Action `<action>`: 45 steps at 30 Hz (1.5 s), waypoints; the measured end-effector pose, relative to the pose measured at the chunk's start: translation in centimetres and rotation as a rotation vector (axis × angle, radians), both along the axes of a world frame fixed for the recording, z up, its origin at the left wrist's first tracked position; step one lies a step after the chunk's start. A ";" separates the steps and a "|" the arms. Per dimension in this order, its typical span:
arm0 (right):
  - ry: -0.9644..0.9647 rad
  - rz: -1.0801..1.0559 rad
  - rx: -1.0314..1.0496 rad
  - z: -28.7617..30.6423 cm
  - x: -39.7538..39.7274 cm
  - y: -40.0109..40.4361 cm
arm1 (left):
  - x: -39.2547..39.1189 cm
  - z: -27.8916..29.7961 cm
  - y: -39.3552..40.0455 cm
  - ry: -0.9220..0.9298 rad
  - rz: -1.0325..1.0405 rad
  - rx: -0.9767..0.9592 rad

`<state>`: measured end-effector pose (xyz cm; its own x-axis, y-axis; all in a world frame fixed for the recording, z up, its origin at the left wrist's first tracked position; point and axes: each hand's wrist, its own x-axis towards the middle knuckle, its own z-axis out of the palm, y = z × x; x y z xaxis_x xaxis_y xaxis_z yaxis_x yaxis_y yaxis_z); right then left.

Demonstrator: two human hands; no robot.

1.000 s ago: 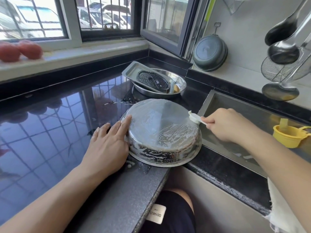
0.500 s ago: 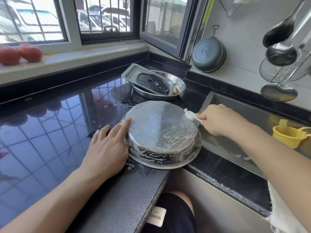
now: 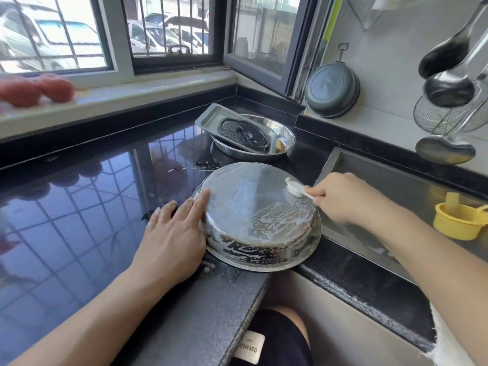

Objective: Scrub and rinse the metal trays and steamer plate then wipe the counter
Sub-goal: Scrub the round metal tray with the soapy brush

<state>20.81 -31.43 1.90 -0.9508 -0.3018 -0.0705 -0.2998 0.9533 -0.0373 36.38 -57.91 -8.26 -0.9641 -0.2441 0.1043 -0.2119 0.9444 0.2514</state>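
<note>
Shiny, soapy round metal tray (image 3: 257,215) lies upside down near the table's (image 3: 66,233) edge. Your left hand (image 3: 171,239) presses straight fingers against its side so it won't slide. Your right hand (image 3: 340,198) pinches a small white brush (image 3: 294,188), scrubbing.

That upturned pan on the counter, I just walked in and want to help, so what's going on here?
A person is scrubbing the upturned round metal tray, which lies soapy on the black counter beside the sink. The left hand lies flat against its side to steady it, while the right hand grips a small white brush on its base. Behind it, a rectangular tray and steamer plate wait in another round tray.
</note>
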 end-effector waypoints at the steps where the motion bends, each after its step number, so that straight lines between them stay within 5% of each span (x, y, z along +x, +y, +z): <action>1: -0.003 0.001 -0.004 0.1 -0.1 -0.2 | 0.0 0.0 0.0 0.004 0.001 0.002; 45: 0.029 -0.021 0.019 1.4 -4.3 -6.1 | 0.0 -0.3 -0.1 0.025 -0.016 0.018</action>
<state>16.49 -37.52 3.27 -0.9586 -0.2806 -0.0482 -0.2804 0.9598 -0.0109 36.41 -58.06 -8.60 -0.9650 -0.2308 0.1242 -0.1903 0.9429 0.2733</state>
